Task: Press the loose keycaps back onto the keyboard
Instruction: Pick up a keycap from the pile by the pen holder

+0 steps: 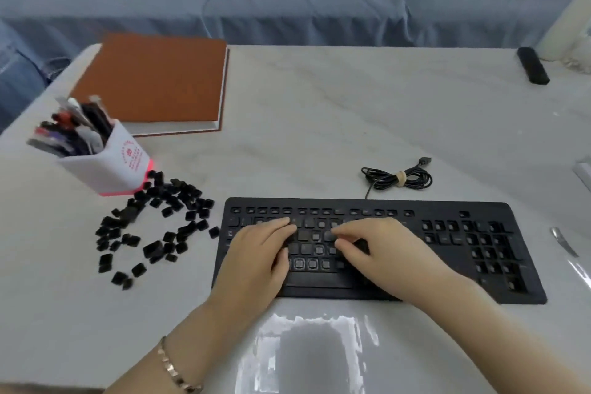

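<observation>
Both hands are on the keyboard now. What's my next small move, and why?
Probably reach the left hand to the keycaps for another: many keyboard sockets are bare, and the pile lies just left of it, nearest that hand.

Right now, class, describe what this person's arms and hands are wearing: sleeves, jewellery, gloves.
No sleeves show: the left forearm and right forearm are bare. A rose-gold link bracelet circles the left wrist. The left hand and right hand wear no gloves; no ring can be made out.
</observation>
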A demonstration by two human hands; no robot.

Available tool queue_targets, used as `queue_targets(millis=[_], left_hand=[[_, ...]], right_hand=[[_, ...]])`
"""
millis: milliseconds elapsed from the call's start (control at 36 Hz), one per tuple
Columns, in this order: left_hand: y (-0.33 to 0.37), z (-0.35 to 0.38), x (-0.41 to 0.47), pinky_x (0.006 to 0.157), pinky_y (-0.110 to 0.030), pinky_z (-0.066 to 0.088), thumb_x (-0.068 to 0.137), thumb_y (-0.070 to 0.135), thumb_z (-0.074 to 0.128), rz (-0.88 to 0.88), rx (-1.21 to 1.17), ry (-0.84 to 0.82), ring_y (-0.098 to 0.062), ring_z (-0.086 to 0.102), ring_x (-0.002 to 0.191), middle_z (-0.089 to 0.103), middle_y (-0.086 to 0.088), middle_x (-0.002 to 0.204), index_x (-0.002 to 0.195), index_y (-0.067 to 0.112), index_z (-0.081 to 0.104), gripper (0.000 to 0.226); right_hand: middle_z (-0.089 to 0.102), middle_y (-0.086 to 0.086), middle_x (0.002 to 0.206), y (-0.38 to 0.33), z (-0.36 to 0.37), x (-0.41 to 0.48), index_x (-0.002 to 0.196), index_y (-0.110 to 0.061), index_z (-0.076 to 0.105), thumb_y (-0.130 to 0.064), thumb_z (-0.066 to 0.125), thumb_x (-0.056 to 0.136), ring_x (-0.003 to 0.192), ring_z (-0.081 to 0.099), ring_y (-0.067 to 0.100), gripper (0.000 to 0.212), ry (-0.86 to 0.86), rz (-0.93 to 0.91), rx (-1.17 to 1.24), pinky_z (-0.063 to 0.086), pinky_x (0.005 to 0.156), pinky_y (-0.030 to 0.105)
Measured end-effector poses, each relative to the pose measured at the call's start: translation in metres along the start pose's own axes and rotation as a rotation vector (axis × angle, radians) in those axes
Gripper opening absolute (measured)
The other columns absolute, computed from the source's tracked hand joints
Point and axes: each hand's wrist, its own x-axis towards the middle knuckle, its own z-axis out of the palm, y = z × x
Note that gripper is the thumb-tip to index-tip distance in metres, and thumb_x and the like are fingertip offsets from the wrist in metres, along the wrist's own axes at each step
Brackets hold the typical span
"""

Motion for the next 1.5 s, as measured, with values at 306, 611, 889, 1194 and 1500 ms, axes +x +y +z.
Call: queue_targets(millis=[306, 611, 889, 1194, 1500], left_hand=[[-0.094, -0.082, -0.066, 0.076, -0.028, 0.040, 0.079, 0.018, 0.075, -0.485, 0.187, 0.131, -0.017, 0.053, 0.090, 0.060, 0.001, 0.105, 0.109, 0.012, 0.067, 0.032], [-0.119, -0.074, -0.068, 0.070, -0.004, 0.033, 0.089, 0.023, 0.063, -0.473, 0.009, 0.081, -0.005, 0.046, 0.089, 0.046, 0.011, 0.102, 0.111, 0.014, 0.065, 0.024], [-0.135, -0.083, -0.062, 0.062, -0.015, 0.033, 0.095, 0.016, 0.053, -0.557, -0.055, 0.180, -0.005, 0.051, 0.074, 0.051, 0.004, 0.086, 0.092, 0.015, 0.058, 0.007], [-0.109, -0.103, -0.057, 0.052, -0.011, 0.047, 0.095, 0.006, 0.049, -0.942, -0.757, 0.471, 0.003, 0.058, 0.053, 0.063, -0.002, 0.076, 0.093, 0.018, 0.065, 0.020], [-0.075, -0.108, -0.052, 0.057, -0.016, 0.054, 0.093, -0.002, 0.048, -1.043, -1.397, 0.447, -0.009, 0.059, 0.062, 0.067, -0.005, 0.073, 0.092, 0.005, 0.066, 0.019]], right_hand=[[0.062, -0.011, 0.120, -0.085, 0.051, 0.055, 0.123, -0.027, 0.058, -0.030, 0.043, 0.097, 0.113, 0.052, 0.010, 0.031, -0.135, -0.196, -0.030, 0.042, 0.093, 0.024], [0.051, 0.001, 0.130, -0.141, 0.109, 0.087, 0.128, -0.020, 0.054, -0.023, 0.047, 0.095, 0.116, 0.049, 0.019, 0.034, -0.202, -0.231, 0.008, 0.040, 0.095, 0.030], [0.041, 0.003, 0.124, -0.154, 0.142, 0.103, 0.128, -0.014, 0.051, -0.031, 0.054, 0.092, 0.117, 0.039, 0.020, 0.040, -0.160, -0.197, -0.077, 0.040, 0.089, 0.031], [0.054, 0.009, 0.108, -0.154, 0.148, 0.106, 0.109, -0.007, 0.060, -0.015, 0.043, 0.095, 0.099, 0.052, 0.026, 0.023, -0.086, -0.210, -0.067, 0.042, 0.080, 0.032], [0.072, 0.003, 0.074, -0.140, 0.092, 0.066, 0.092, -0.006, 0.066, -0.005, 0.050, 0.093, 0.077, 0.070, 0.015, 0.016, -0.185, 0.251, 1.471, 0.054, 0.074, 0.017]])
